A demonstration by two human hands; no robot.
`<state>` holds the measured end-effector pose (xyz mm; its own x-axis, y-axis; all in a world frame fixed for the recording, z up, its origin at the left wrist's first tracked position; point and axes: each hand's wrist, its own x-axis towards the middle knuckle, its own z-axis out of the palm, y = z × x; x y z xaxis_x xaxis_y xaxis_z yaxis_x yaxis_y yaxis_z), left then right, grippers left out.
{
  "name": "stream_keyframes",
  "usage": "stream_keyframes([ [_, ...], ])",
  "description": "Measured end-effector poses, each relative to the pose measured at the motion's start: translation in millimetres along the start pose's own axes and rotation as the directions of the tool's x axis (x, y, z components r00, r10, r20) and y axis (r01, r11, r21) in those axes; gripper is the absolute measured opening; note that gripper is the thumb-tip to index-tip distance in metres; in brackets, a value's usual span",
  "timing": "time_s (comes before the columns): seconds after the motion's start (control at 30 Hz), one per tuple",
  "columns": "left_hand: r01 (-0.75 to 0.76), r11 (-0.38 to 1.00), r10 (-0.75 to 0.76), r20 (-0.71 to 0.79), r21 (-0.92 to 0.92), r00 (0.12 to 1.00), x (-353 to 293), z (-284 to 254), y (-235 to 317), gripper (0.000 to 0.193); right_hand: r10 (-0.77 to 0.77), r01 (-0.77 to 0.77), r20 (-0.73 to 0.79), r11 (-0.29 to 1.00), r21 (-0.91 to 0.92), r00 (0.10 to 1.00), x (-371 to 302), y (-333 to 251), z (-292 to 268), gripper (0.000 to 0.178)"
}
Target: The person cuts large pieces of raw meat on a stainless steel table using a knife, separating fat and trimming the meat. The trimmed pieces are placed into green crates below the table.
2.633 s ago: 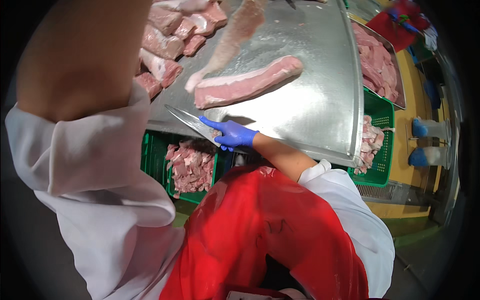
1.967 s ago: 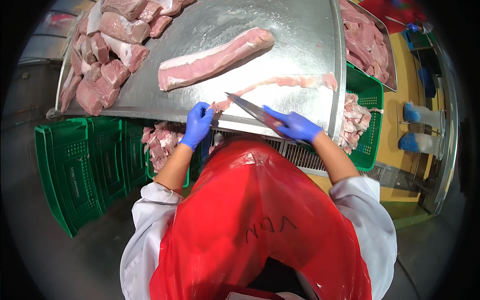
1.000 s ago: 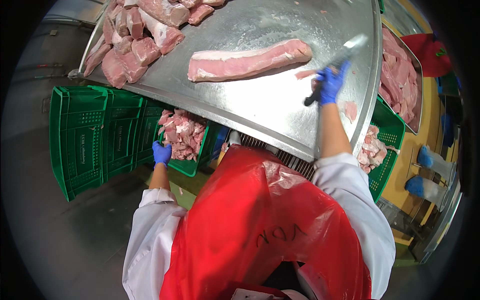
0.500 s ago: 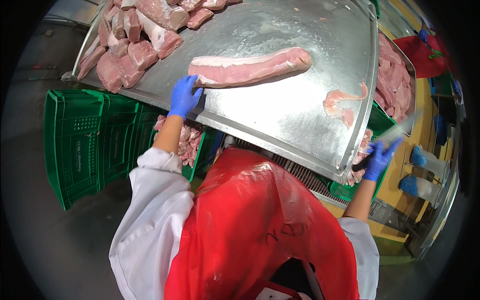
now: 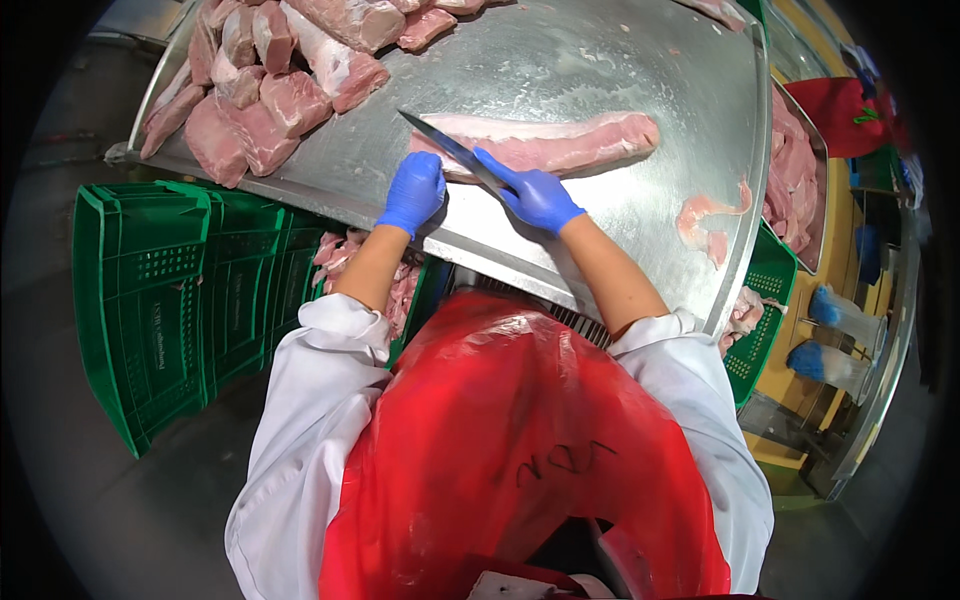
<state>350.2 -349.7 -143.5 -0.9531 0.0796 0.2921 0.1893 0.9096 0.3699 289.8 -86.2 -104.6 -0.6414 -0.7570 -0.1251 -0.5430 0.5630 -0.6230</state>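
A long pork loin point(image 5: 575, 150), pink with a pale fatty upper side, lies across the steel table point(image 5: 540, 75). At its left end my left hand point(image 5: 413, 194), in a blue glove, is closed with curled fingers against the near corner of the meat; the fingertips are partly hidden. My right hand point(image 5: 542, 200), also gloved in blue, grips a knife point(image 5: 452, 148) whose dark handle is mostly covered. The blade slants over the loin's left part, its tip pointing far left. Whether the edge touches the meat I cannot tell.
Cut meat pieces point(image 5: 240, 120) are heaped at the table's far left. A trimmed scrap point(image 5: 705, 215) lies near the right edge. Green crates point(image 5: 140, 290) stand at left, another crate point(image 5: 765, 300) at right with scraps. A metal tray of meat point(image 5: 795, 180) sits beyond it.
My right hand has swung in from beyond the table's right edge, bringing the knife over the loin. My left hand has closed at the loin's left end. The view has shifted slightly.
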Motion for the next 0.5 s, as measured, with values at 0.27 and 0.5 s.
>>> stream_keyframes([
  [0.27,0.006,0.990,-0.016,-0.068,-0.138,0.998,-3.1,2.5,-3.6,0.007,0.023,-0.050,0.225,0.992,0.117,0.974,-23.5,25.4,-21.4,0.066],
  [0.5,0.030,0.975,-0.049,-0.080,-0.218,0.996,-14.5,2.0,-13.4,0.007,0.047,-0.083,0.225,0.985,0.149,0.973,-3.1,-1.1,5.5,0.068],
])
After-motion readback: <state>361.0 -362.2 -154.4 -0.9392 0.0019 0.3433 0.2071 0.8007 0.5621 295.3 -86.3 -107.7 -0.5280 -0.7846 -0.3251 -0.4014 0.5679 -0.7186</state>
